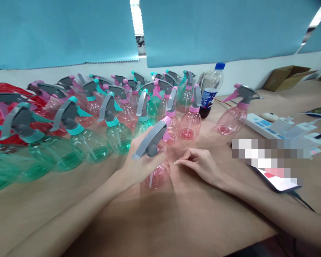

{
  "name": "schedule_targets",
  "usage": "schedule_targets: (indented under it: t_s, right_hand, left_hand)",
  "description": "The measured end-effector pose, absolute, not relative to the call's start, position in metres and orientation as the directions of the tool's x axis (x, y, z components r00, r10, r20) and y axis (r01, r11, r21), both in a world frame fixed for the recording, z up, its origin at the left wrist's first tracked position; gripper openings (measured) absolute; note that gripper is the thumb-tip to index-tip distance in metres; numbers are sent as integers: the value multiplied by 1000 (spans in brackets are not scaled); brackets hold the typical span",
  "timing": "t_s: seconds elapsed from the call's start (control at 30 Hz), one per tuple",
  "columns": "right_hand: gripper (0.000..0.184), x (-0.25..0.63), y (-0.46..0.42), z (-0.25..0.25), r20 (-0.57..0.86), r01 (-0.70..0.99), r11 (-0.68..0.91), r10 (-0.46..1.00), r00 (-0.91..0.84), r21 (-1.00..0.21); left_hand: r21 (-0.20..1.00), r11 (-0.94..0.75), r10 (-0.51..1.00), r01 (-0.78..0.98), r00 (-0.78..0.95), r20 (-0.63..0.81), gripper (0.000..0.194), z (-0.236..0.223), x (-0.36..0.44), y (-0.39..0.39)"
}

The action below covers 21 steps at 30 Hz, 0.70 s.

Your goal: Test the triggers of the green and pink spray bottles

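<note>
My left hand (140, 162) grips a pink transparent spray bottle (157, 176) around its neck, and the fingers wrap beneath the grey trigger head. The bottle stands tilted, with a clear dip tube inside. My right hand (199, 166) lies on the tan table surface (195, 210) with its fingers slightly apart, holding nothing. Its fingertips point towards the held bottle and stop a little short of it. Just behind my left hand stand more spray bottles, a green one (119, 138) and a pink one (189, 125).
Several green and pink spray bottles crowd the table's far left and middle. Behind them stand a cola bottle (207, 103) and a water bottle (212, 80). To the right lie a white power strip (267, 128), a phone (278, 180) and a cardboard box (287, 78).
</note>
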State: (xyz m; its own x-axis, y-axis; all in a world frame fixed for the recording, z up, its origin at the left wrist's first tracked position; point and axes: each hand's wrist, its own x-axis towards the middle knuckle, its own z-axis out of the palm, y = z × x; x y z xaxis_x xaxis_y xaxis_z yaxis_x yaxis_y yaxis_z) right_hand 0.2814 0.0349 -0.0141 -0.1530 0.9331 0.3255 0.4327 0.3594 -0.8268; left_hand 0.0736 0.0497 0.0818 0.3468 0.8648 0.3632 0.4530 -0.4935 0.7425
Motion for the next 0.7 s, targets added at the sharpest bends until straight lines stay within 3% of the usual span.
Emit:
schedule_targets:
  t_s: [0.13, 0.4, 0.6, 0.7]
  right_hand:
    - [27, 282, 34, -17, 320, 412, 350, 937, -143, -841]
    - [27, 285, 41, -22, 387, 460, 460, 888, -250, -759]
    - [13, 285, 43, -21, 428, 444, 504, 863, -266, -740]
    - [19, 286, 42, -22, 423, 426, 483, 876, -234, -765]
  left_hand:
    - [752, -496, 860, 434, 363, 358, 9, 82, 73, 50]
    - [749, -486, 868, 450, 350, 353, 12, 81, 73, 50]
    - [743, -494, 863, 452, 360, 355, 19, 83, 74, 49]
    - [733, -501, 860, 459, 360, 362, 17, 85, 74, 50]
